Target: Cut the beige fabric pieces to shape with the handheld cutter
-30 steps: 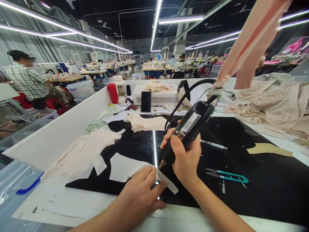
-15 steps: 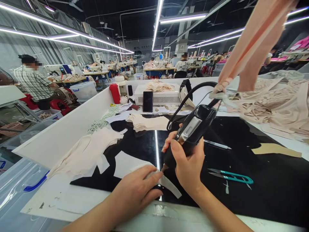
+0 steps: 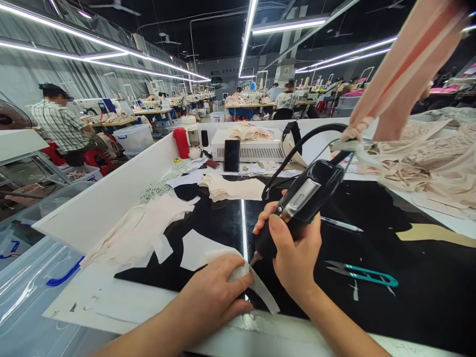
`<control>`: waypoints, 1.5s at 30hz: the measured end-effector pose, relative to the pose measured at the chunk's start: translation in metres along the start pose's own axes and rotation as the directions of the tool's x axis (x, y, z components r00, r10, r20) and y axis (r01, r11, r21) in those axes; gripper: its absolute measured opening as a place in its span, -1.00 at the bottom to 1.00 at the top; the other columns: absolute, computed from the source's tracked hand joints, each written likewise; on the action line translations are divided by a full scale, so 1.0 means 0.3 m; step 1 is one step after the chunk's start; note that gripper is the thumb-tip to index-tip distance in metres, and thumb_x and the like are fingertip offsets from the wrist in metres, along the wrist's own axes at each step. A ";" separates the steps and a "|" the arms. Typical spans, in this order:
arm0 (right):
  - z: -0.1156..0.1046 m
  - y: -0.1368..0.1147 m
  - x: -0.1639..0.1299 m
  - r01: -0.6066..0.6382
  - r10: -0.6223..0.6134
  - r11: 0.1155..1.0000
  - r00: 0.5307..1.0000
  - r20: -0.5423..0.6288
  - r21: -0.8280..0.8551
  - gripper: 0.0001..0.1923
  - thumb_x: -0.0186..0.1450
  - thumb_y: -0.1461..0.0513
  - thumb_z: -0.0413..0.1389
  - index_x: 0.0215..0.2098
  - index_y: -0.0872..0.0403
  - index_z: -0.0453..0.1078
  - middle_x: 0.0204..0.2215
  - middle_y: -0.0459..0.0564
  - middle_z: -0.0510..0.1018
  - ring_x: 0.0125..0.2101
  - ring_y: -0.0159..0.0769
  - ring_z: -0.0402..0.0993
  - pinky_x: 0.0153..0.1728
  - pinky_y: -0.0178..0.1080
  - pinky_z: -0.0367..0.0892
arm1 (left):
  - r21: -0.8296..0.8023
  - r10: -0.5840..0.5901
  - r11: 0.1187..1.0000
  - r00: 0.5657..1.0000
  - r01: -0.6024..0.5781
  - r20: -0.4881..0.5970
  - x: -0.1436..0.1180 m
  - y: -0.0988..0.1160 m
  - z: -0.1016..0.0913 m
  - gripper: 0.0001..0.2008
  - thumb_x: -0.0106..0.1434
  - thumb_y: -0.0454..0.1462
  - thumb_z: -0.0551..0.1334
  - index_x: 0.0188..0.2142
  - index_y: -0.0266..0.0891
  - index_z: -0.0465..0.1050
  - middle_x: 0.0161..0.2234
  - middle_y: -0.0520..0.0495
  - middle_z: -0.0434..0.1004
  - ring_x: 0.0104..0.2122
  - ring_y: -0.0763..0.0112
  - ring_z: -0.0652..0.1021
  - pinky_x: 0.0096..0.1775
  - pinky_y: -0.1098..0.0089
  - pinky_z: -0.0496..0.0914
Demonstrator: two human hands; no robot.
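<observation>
I see the right hand [image 3: 297, 255] grip one tool [image 3: 302, 198], the left hand [image 3: 213, 285] press one white piece [image 3: 195, 249], pinch unclear. The piece's tail has neared the mat's [image 3: 427, 287] front.

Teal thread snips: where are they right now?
In the head view, the teal thread snips lie on the black work surface, right of the right hand and nearer the viewer than the pen.

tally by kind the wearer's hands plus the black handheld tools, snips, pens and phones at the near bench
Hands: 2, the left hand and the right hand
Black handheld tool: 1
Teal snips: 1
Pen: 1
Phone: 1
Total: 6
</observation>
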State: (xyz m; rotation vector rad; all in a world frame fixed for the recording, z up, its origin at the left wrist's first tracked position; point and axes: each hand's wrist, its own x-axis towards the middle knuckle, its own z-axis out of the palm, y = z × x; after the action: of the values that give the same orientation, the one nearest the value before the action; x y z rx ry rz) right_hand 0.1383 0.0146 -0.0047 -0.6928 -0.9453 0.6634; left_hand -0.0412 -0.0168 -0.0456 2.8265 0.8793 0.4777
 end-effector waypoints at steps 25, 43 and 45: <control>0.003 0.035 0.031 0.024 -0.024 1.000 0.999 0.034 0.007 -0.72 0.32 0.16 0.38 -0.15 -0.08 0.37 -0.38 -0.25 0.61 -0.52 -0.41 0.52 -0.46 -0.28 0.51 | -0.089 0.038 0.995 0.999 -0.040 -0.023 -0.003 -0.048 -0.030 -0.66 0.58 -0.31 0.13 0.28 -0.25 0.42 0.21 -0.24 0.58 0.18 0.21 0.62 0.19 0.25 0.57; -0.076 -0.112 -0.039 -0.097 0.093 0.991 0.995 0.045 0.096 -0.54 0.27 0.05 0.45 0.04 -0.12 0.43 -0.39 -0.21 0.59 -0.49 -0.35 0.51 -0.47 -0.27 0.52 | 0.277 -0.194 0.949 0.972 0.151 0.132 0.020 -0.012 -0.024 -0.83 0.45 -0.45 0.27 -0.01 -0.27 0.50 -0.12 -0.14 0.53 -0.24 0.18 0.57 -0.19 0.17 0.57; -0.080 -0.104 -0.043 -0.084 0.079 0.991 0.995 0.057 0.103 -0.55 0.29 0.06 0.44 0.06 -0.12 0.43 -0.38 -0.21 0.59 -0.49 -0.35 0.51 -0.46 -0.27 0.52 | 0.285 -0.196 0.946 0.973 0.155 0.122 0.019 -0.011 -0.023 -0.82 0.45 -0.44 0.27 0.01 -0.27 0.49 -0.12 -0.13 0.53 -0.25 0.18 0.57 -0.21 0.16 0.58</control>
State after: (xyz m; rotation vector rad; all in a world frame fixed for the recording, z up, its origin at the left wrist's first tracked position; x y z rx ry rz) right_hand 0.1600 -0.0197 0.0032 -0.6253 -0.9277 0.8017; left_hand -0.0407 -0.0106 -0.0384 2.9355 1.2378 0.1261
